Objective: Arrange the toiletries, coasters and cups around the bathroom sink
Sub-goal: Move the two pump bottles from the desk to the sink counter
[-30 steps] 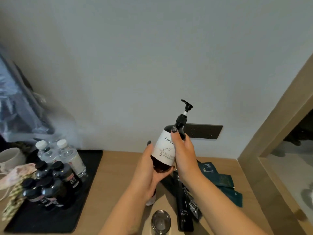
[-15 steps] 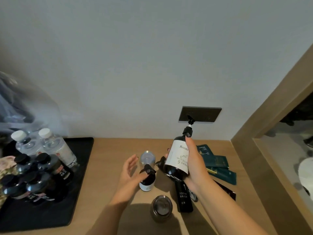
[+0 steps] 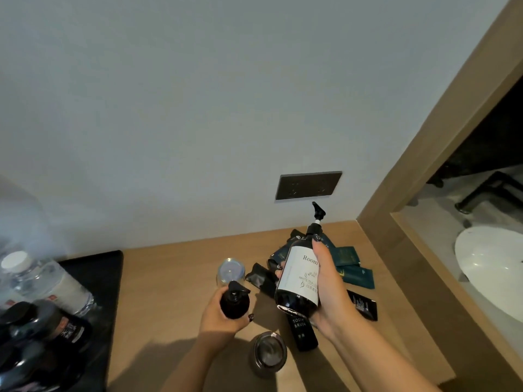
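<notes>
Right hand (image 3: 329, 281), low and right of centre in the head view, is wrapped round a tall dark pump bottle (image 3: 300, 274) with a white label, held tilted above the wooden counter (image 3: 169, 281), while the left hand (image 3: 223, 315) just beside it grips a smaller dark pump bottle (image 3: 235, 302) by its body. Judging by this, the toiletries are being gathered, and the next move calls for carrying both upright to the white sink (image 3: 492, 267) at the right edge. Two glass cups (image 3: 230, 271) and dark sachets (image 3: 351, 267) lie unsorted beneath.
</notes>
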{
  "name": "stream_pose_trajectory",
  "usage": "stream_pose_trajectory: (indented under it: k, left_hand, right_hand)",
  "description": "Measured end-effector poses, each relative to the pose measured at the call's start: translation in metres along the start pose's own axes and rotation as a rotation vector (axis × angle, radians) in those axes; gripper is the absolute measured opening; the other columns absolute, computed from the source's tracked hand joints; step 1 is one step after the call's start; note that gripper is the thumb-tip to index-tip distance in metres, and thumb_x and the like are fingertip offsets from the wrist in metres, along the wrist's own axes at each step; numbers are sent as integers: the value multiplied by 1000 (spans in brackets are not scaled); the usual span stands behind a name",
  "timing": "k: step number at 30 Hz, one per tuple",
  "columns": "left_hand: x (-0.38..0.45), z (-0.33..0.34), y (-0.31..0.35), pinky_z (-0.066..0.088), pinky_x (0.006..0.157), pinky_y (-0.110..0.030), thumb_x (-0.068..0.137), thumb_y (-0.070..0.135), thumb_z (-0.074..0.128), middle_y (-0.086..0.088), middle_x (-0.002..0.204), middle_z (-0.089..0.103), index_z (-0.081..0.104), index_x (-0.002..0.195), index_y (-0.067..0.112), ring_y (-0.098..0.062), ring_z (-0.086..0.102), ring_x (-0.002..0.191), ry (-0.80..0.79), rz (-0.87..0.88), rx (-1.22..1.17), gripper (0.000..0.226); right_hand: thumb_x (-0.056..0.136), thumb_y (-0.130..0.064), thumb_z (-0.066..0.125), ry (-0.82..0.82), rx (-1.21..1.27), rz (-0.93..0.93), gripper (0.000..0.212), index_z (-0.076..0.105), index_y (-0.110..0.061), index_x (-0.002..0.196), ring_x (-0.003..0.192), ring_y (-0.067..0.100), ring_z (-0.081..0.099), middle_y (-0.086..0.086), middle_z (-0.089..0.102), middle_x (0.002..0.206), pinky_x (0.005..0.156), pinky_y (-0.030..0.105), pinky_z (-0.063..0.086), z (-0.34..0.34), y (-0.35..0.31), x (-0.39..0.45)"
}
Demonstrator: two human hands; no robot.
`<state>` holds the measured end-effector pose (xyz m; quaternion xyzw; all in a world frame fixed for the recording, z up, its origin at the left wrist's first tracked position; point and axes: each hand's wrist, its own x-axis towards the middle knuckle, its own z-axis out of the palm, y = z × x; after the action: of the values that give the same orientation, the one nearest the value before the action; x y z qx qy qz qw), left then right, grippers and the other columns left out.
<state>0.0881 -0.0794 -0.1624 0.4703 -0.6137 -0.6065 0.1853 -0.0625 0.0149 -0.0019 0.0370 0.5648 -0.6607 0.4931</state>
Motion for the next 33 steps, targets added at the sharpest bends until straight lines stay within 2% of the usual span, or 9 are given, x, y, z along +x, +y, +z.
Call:
stream_pose_trajectory:
  k: [2, 6, 9, 12, 15, 20, 24, 27, 33]
  left_hand:
    - [2, -5, 2, 50, 79, -20, 62, 4, 85, 1, 104, 69, 59, 112, 20, -9, 63, 99, -26, -19, -33, 58]
    - [2, -18, 18, 53, 89, -38, 58, 13, 88, -7, 107, 72, 61, 113, 19, -22, 67, 101, -77, -79, -235, 62]
    - [0, -24, 44, 49, 96, -50, 54, 19, 88, -8, 112, 71, 59, 115, 17, -29, 65, 108, -76, -78, -443, 67]
    - [-5, -25, 75, 52, 92, -44, 71, 1, 76, -12, 116, 68, 55, 119, 11, -30, 63, 111, -97, -52, -600, 54]
    - [-18, -23, 108, 55, 82, -39, 65, 5, 71, -14, 117, 67, 53, 123, 8, -25, 66, 106, -164, -36, -742, 60]
    - [-49, 2, 150, 46, 96, -58, 72, 13, 69, -22, 118, 65, 55, 123, 4, -35, 62, 111, -248, -133, -994, 54]
    - [-81, 32, 180, 53, 88, -50, 83, 36, 60, -18, 95, 72, 63, 111, 5, -27, 71, 83, -388, -191, -992, 42]
    - [-104, 59, 198, 48, 95, -49, 74, 40, 63, -16, 97, 73, 63, 112, 7, -28, 69, 94, -424, -205, -966, 50]
    - [-153, 126, 208, 56, 76, -43, 78, 38, 61, -15, 95, 72, 63, 110, 6, -27, 68, 86, -523, -192, -885, 45]
  right_hand:
    - [86, -52, 57, 24, -2, -18, 56, 63, -6, 116, 83, 33, 70, 21, 70, 96, 81, 46, 56, -2, 2, -3]
    - [85, -53, 57, 63, 13, -35, 53, 67, -7, 110, 85, 35, 70, 21, 71, 96, 89, 50, 53, -4, 9, -6]
    - [87, -53, 55, 56, 80, -41, 51, 67, -6, 105, 83, 33, 69, 20, 72, 94, 83, 47, 55, -6, 13, -10]
    - [88, -53, 51, 5, 160, -62, 52, 67, -6, 102, 82, 30, 68, 19, 72, 90, 75, 41, 58, -10, 12, -17]
    - [85, -53, 52, -24, 244, -108, 55, 65, -5, 108, 85, 29, 69, 19, 73, 93, 80, 40, 56, -15, 8, -30]
    - [76, -56, 60, -46, 323, -158, 65, 64, -2, 112, 80, 28, 70, 20, 71, 95, 78, 42, 57, -29, -3, -56]
    - [75, -58, 58, -72, 303, -235, 59, 70, -3, 93, 76, 31, 65, 20, 67, 88, 68, 40, 57, -55, -16, -83]
    - [72, -59, 57, -56, 231, -284, 61, 68, -3, 97, 70, 31, 65, 21, 68, 89, 68, 39, 56, -84, -25, -104]
    - [71, -59, 56, 51, 165, -377, 67, 65, -4, 108, 73, 34, 66, 22, 69, 96, 78, 44, 52, -162, -40, -154]
